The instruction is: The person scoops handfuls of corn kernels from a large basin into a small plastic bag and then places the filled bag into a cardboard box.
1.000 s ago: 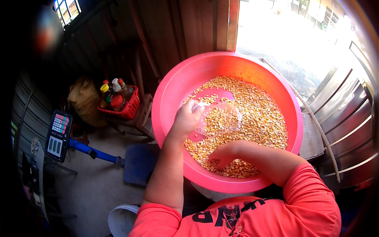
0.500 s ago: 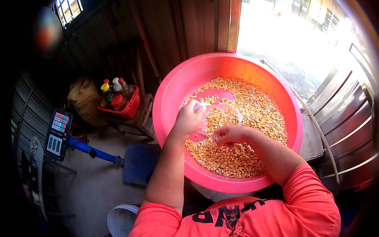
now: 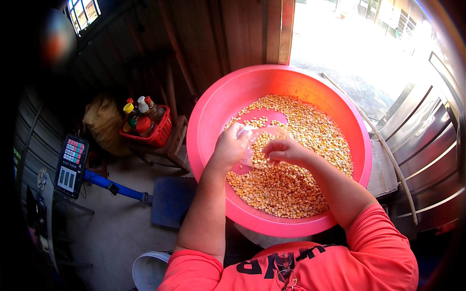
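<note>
1. Right now my left hand (image 3: pixel 232 143) is closed in a pinch, thumb against fingers, on the edge of a clear plastic bag (image 3: pixel 259 141).
2. Just beside it, my right hand (image 3: pixel 287 151) hangs over the bag with its fingers loosely curled; I cannot tell whether any grain is inside them.
3. The bag spreads over the yellow corn kernels (image 3: pixel 315 145); some show through the film, though I can't say which lie in it and which lie behind.
4. To do this well, I'd hold the bag's mouth wide and steady with my left, bring the right close to the opening before loosening its fingers, and let go gently. Small handfuls should suit such limp film.
5. Around all this is the wide pink tub (image 3: pixel 213 111), corn thickest toward my right. Working inside its rim seems sensible, since spills would drop back onto the corn.
6. Farther left are a blue-armed scale (image 3: pixel 109 183), a white bucket (image 3: pixel 147 269) nearer me, and a red basket (image 3: pixel 162 131) of bottles (image 3: pixel 144 127) on a wooden stool (image 3: pixel 175 145).
7. On my right, a long stick (image 3: pixel 388 153) runs just beside the tub.
</note>
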`<state>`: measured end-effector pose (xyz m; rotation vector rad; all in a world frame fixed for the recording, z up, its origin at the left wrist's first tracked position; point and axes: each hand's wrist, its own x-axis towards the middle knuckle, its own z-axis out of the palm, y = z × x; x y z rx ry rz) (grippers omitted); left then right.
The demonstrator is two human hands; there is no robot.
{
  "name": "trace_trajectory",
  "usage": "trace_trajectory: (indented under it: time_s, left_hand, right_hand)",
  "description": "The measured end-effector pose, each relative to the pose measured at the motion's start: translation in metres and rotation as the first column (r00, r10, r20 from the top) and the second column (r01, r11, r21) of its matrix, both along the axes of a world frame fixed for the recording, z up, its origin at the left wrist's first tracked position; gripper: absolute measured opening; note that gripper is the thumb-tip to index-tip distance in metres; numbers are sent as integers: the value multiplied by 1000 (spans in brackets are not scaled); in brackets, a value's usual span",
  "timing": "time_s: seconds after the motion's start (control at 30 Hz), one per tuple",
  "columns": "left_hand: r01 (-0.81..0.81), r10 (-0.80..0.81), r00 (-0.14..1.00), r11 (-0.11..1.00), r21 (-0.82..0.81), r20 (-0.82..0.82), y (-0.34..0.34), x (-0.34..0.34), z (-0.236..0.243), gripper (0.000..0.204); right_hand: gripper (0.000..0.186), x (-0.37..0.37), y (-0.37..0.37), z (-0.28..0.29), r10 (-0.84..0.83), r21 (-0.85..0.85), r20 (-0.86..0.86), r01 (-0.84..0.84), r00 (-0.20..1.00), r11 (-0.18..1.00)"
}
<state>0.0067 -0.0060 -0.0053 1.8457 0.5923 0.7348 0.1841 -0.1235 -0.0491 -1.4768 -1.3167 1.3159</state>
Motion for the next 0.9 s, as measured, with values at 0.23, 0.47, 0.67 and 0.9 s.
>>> trace_trajectory:
  time_s: [0.23, 0.47, 0.67, 0.9]
  left_hand:
    - [-10, 10, 1000, 1000, 9, -13, 2, 0, -3, 13]
    - [30, -27, 992, 999, 22, -125, 4, -3, 0, 16]
    - [79, -61, 986, 991, 110, -153, 11, -4, -9, 14]
    - [10, -13, 999, 998, -63, -44, 0, -3, 3, 12]
  right_hand:
    - [34, -44, -11, 7, 356, -100, 483, -354, 800, 930]
    - [40, -77, -12, -17, 732, -360, 541, -672, 415, 647]
    - [30, -75, -13, -20, 806, -507, 408, -628, 429, 591]
    - [15, -44, -7, 11, 559, -386, 177, -465, 810, 797]
